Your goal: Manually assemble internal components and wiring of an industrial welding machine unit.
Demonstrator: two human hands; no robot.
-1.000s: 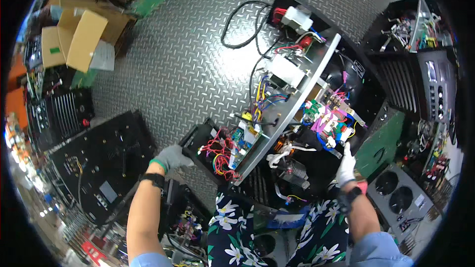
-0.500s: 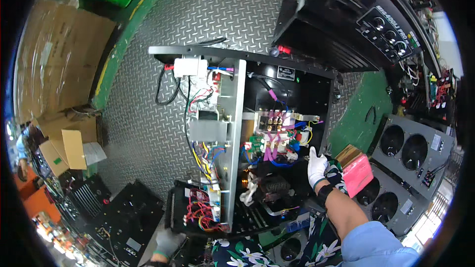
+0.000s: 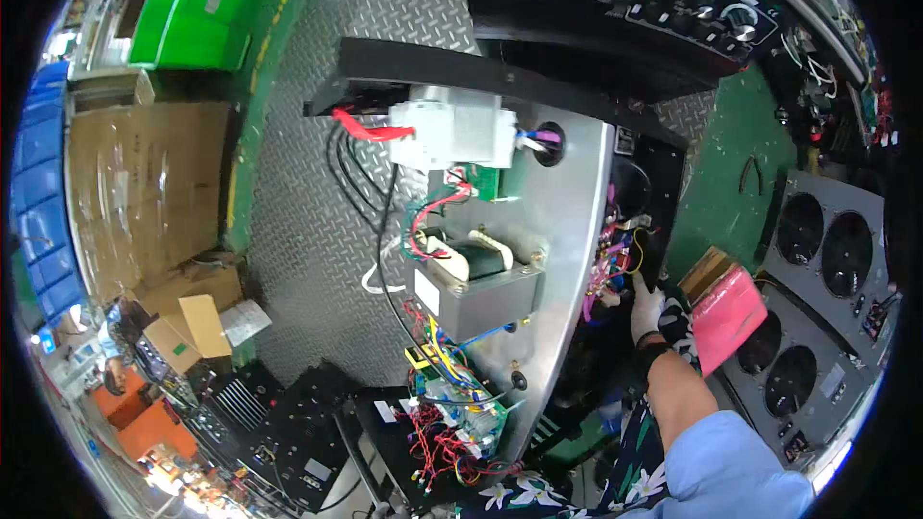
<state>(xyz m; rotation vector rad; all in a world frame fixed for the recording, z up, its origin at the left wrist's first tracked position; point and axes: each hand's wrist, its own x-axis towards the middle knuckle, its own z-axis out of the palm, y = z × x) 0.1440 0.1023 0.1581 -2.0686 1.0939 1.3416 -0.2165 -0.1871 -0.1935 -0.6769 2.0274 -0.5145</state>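
An opened welding machine chassis (image 3: 567,298) stands before me, split by an upright metal divider plate. Left of the plate sit a silvery boxy part (image 3: 452,130) with red leads, a transformer (image 3: 476,288) and a circuit board (image 3: 471,413) with bundled red wires. Right of it, purple-sleeved wires and terminals show in a narrow strip. My right hand (image 3: 646,309), in a white glove, is closed at the chassis's right edge; some of its fingers are hidden. My left hand is not visible.
A black machine (image 3: 673,10) with control knobs stands beyond. Pink foam (image 3: 731,317) and grey fan panels (image 3: 817,250) lie right; pliers (image 3: 751,175) lie on the green floor. At left are cartons (image 3: 144,192), a green bin (image 3: 197,14) and black panels (image 3: 298,423).
The chassis has turned and tilted, showing more of its left side and less of its right. My left hand has gone out of view; my right stays at the right edge.
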